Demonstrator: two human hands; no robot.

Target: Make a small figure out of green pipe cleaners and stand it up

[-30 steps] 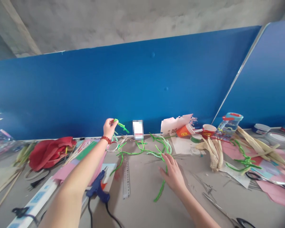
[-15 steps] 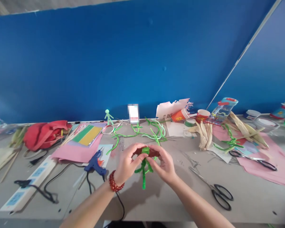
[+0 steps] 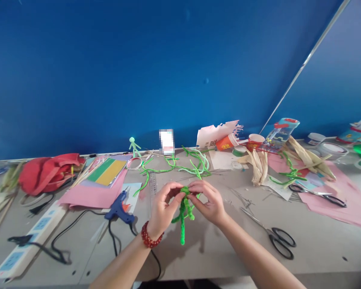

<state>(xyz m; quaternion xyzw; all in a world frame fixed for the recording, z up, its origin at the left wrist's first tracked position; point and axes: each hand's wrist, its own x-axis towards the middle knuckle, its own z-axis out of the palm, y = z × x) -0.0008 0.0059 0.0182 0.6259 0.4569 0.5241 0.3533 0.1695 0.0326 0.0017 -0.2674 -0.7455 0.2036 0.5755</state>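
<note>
Between my two hands is a bright green figure of twisted pipe cleaners (image 3: pixel 182 224), its wound top pinched and several limbs hanging down. My left hand (image 3: pixel 167 202) has thumb and fingers closed on the left of that top; a red bead bracelet (image 3: pixel 150 236) circles the wrist. From the other side my right hand (image 3: pixel 209 202) grips the same top with thumb and fingertips. Past the hands, loose green pipe cleaners (image 3: pixel 162 171) lie on the table. A pale green stick figure (image 3: pixel 134 147) stands against the blue wall.
A blue glue gun (image 3: pixel 120 208) and a white power strip (image 3: pixel 30 241) with black cords lie on the left. Black-handled scissors (image 3: pixel 281 242) rest at right, a second pair of scissors (image 3: pixel 331 196) farther off. Paper cups (image 3: pixel 227 141), dried husks (image 3: pixel 258 166) and pink paper (image 3: pixel 345 196) are at back right.
The green figure's limbs hang slightly lower and more spread, and my fingers have shifted a little around its top. The view has turned slightly; the table things appear unmoved.
</note>
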